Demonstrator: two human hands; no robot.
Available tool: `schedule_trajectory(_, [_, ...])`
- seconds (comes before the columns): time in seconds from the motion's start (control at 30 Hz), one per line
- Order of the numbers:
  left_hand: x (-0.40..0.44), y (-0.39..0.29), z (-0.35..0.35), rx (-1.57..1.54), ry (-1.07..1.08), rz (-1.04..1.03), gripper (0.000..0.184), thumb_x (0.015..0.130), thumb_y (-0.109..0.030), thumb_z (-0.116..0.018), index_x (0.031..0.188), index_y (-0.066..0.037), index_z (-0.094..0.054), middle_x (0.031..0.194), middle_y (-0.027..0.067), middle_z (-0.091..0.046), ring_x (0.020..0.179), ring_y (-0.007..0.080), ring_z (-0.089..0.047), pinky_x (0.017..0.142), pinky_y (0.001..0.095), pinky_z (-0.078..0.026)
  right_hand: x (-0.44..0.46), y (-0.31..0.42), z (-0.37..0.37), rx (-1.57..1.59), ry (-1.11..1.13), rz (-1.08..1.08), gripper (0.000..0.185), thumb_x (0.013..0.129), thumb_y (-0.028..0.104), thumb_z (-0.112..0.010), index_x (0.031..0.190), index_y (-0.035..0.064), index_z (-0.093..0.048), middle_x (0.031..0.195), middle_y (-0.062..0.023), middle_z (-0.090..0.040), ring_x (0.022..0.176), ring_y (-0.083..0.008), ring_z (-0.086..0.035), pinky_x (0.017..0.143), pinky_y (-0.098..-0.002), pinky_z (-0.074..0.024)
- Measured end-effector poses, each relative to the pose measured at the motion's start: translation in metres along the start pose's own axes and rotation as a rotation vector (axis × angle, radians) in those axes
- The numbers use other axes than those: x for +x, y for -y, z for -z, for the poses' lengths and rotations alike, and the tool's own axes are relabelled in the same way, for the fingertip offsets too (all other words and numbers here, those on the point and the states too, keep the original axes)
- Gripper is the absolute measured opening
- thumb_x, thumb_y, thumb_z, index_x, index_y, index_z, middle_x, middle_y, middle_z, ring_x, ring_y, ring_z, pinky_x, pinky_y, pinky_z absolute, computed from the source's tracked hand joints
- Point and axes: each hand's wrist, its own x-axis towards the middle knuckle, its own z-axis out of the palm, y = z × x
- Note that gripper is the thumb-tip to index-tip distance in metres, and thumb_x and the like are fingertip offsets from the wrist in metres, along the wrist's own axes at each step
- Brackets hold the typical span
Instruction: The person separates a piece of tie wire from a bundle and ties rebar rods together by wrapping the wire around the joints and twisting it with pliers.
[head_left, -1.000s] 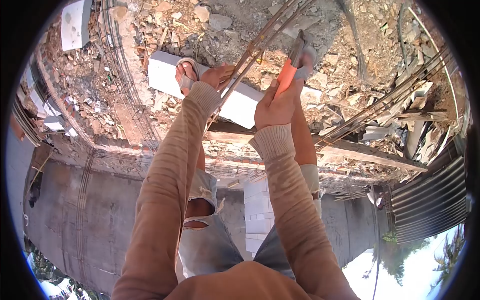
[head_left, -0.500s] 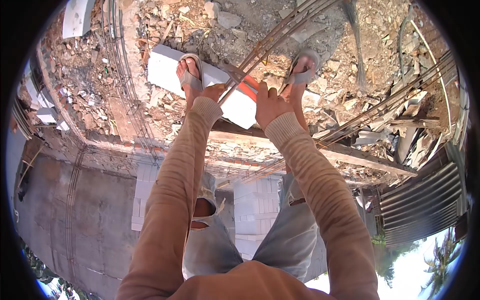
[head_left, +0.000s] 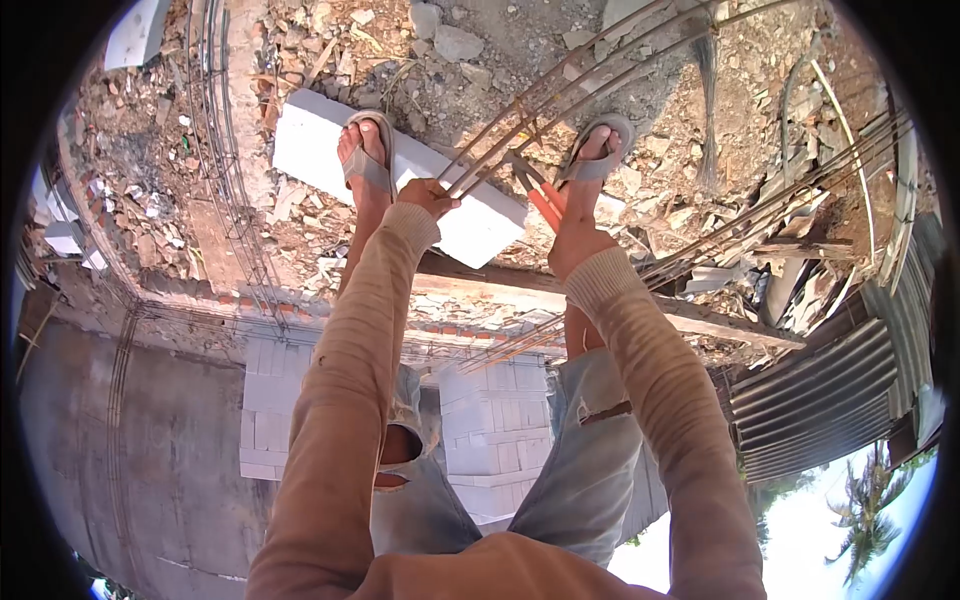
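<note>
Closed around the near end of a bundle of thin steel reinforcing bars [head_left: 520,128] is my left hand [head_left: 428,197]. The bars slant away up and to the right, with crosswise pieces along them. My right hand [head_left: 580,243] grips pincers [head_left: 546,204] by their orange-red handles. The dark head of the pincers points up and left, close under the bars; whether it touches them I cannot tell. Below my left hand lies a long white block [head_left: 310,140], and my left sandalled foot [head_left: 368,150] rests on it.
Broken rubble [head_left: 465,85] covers the ground. A wooden plank [head_left: 730,325] lies near my feet. More steel rods [head_left: 800,185] run along the right, by corrugated sheets [head_left: 820,400]. White blocks [head_left: 495,420] are stacked behind my legs. A bar cage [head_left: 215,110] stands at left.
My right hand and the pincers have moved right, away from my left hand. The pincers now point more steeply upward. My left hand stays closed on the bars.
</note>
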Motion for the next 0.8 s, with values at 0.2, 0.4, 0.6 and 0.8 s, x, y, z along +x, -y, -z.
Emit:
schedule_trajectory(0.2, [-0.004,0.002,-0.003,-0.144,-0.025,-0.017,0.027,0.072,-0.024,-0.085,0.081,-0.001,-0.073,0.076,0.0099,-0.072,0.069,0.0169,-0.067,0.065,0.0317,-0.053,-0.032,0.015,0.003,-0.007,-0.456,0.382,0.052,0.087,0.012,-0.061,0.129,-0.0022,-0.035,0.099,-0.0213,-0.060,0.074,-0.0391,-0.068,0.062,-0.0458,-0.0567])
schedule_trajectory(0.4, [-0.010,-0.011,-0.013,0.026,-0.113,-0.001,0.041,0.065,-0.037,-0.090,0.073,-0.002,-0.070,0.069,0.0115,-0.070,0.062,0.0213,-0.066,0.064,0.0355,-0.052,-0.029,0.004,-0.015,0.102,-0.221,-0.030,0.043,0.085,0.012,-0.061,0.123,0.0024,-0.043,0.103,-0.0214,-0.062,0.083,-0.0380,-0.068,0.071,-0.0472,-0.0560])
schedule_trajectory(0.6, [-0.002,0.000,-0.018,-0.032,-0.083,0.003,0.046,0.061,-0.040,-0.092,0.070,-0.002,-0.069,0.067,0.0108,-0.069,0.061,0.0184,-0.064,0.063,0.0340,-0.053,-0.016,-0.018,-0.023,0.293,-0.112,-0.020,0.042,0.085,0.013,-0.060,0.121,-0.0008,-0.044,0.114,-0.0306,-0.061,0.087,-0.0417,-0.068,0.076,-0.0489,-0.0555])
schedule_trajectory(0.8, [0.007,0.010,-0.020,-0.112,-0.141,-0.005,0.052,0.055,-0.043,-0.095,0.066,-0.001,-0.065,0.063,0.0075,-0.066,0.056,0.0158,-0.059,0.057,0.0338,-0.050,-0.048,0.011,0.010,0.124,0.034,0.020,0.042,0.085,0.014,-0.062,0.118,-0.0039,-0.043,0.118,-0.0276,-0.056,0.102,-0.0395,-0.066,0.081,-0.0448,-0.0558])
